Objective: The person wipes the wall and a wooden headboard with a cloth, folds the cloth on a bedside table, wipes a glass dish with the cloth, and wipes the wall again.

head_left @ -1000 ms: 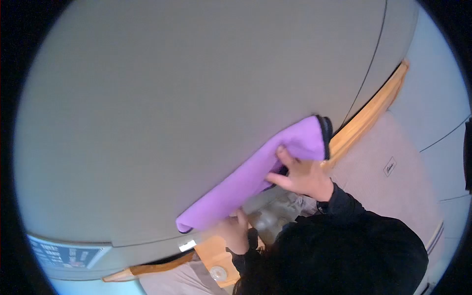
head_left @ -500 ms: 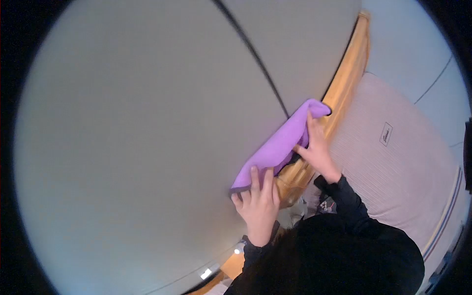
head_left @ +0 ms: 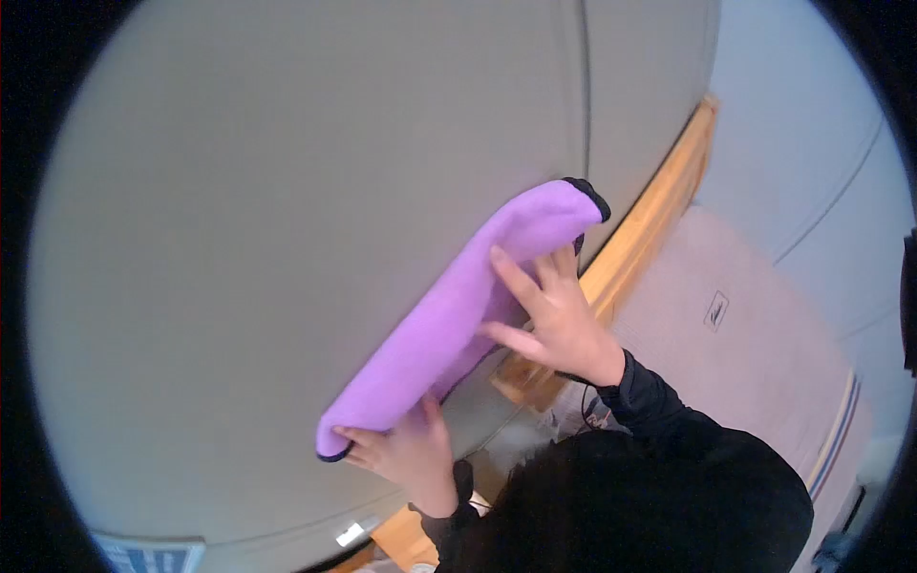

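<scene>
A purple cloth [head_left: 430,315] with black edging lies rolled or folded into a long shape, slanting across the view. At its lower-left end is my left hand [head_left: 411,454], fingers closed on the cloth near its black-trimmed edge; this hand is slightly blurred. My right hand [head_left: 564,325] rests against the cloth's right side toward the upper end. Its index finger and thumb are stretched well apart on the purple fabric. The tips of its other fingers are at the cloth's edge, partly hidden. Behind the cloth spreads a large grey surface [head_left: 239,239].
A wooden bed frame [head_left: 659,201] runs along the right, beside a pale pink ribbed mattress or cover [head_left: 707,382] with a small label. A dark line [head_left: 586,95] crosses the grey surface. Wooden furniture [head_left: 406,540] and a blue-white panel [head_left: 158,554] show at the bottom.
The view has shifted. The cloth and both hands have moved left and down, away from the bed frame, and more of the cloth's length shows. My left hand now grips its lower end.
</scene>
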Demonstrator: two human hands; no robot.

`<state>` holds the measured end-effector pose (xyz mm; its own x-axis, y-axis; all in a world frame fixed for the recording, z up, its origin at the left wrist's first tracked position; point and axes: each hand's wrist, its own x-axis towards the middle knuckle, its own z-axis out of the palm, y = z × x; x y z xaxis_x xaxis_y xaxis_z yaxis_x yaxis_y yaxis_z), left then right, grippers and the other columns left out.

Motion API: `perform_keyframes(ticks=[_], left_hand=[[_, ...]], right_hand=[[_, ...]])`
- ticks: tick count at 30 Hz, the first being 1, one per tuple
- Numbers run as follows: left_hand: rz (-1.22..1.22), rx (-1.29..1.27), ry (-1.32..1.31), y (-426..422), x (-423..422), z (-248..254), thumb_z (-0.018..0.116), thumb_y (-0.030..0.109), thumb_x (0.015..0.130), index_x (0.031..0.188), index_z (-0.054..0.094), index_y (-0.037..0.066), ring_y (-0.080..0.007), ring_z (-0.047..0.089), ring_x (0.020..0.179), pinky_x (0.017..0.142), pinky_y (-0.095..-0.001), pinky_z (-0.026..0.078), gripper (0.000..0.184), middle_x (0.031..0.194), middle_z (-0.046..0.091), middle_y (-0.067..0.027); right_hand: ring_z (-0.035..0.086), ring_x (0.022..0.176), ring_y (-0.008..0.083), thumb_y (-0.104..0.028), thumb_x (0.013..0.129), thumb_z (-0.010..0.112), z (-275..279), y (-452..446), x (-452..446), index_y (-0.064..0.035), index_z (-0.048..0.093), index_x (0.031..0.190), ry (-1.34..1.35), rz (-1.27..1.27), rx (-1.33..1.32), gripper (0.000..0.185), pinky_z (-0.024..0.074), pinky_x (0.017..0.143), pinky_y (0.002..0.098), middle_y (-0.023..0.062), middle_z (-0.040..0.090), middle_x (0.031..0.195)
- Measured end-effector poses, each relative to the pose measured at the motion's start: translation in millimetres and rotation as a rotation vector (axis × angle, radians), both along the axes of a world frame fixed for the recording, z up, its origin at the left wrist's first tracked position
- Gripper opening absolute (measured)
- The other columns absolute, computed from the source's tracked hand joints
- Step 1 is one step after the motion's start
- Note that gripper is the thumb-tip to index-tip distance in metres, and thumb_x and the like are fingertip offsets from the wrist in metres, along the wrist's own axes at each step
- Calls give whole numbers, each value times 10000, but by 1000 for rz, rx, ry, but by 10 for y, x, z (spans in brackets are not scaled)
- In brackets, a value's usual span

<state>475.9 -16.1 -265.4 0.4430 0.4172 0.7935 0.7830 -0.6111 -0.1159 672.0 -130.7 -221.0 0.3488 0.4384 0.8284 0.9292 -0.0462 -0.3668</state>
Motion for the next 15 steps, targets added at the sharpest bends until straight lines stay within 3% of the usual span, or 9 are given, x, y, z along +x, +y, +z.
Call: perform_keyframes(ticks=[3, 7, 8, 10, 13, 15], left_hand=[[66, -110, -124, 135, -484, -6, 678, 418, 828, 1376, 434, 123, -577, 241, 1327, 1024, -680, 245, 669, 1459, 199, -372], [123, -228, -228, 297, -1083, -173, 658, 383, 851, 1389, 386, 79, -561, 262, 1312, 1005, -647, 280, 676, 1411, 271, -364], [143, -278, -251, 334, -1236, -292, 651, 376, 858, 1392, 382, 69, -562, 253, 1316, 1016, -639, 276, 672, 1413, 268, -367], [164, -400, -247, 433, -749, -292, 634, 363, 873, 1396, 364, 37, -562, 242, 1320, 1037, -618, 268, 673, 1417, 254, -375], [201, -557, -301, 422, -1062, -505, 608, 351, 896, 1409, 312, -22, -561, 235, 1321, 1065, -586, 255, 700, 1427, 221, -387], [259, -684, -303, 417, -1191, -688, 596, 346, 906, 1425, 261, -50, -556, 231, 1325, 1079, -571, 245, 734, 1436, 195, -394]], right_hand=[[393, 1179, 434, -253, 695, 826, 108, 271, -508, -128, 463, 1371, -123, 66, -109, 777, 338, 980, 526, 220, 470, 1242], [539, 1042, 366, -226, 681, 843, 23, 648, -1102, -157, 495, 1342, -201, 250, -59, 750, 451, 874, 443, 156, 536, 1171], [612, 929, 304, -195, 743, 797, -5, 735, -1255, -142, 540, 1299, -175, 316, -51, 614, 501, 802, 367, 122, 596, 1086], [621, 882, 281, -205, 776, 748, -76, 916, -801, -191, 518, 1334, -33, 457, -206, 603, 489, 781, 376, 96, 620, 1063], [610, 967, 258, -209, 806, 671, -131, 1085, -1123, -182, 569, 1277, 382, 758, -440, 483, 465, 817, 394, 64, 614, 1143], [576, 1067, 254, -214, 789, 633, -373, 1178, -1287, -149, 614, 1191, -151, 607, -489, 407, 451, 862, 415, 58, 591, 1202]])
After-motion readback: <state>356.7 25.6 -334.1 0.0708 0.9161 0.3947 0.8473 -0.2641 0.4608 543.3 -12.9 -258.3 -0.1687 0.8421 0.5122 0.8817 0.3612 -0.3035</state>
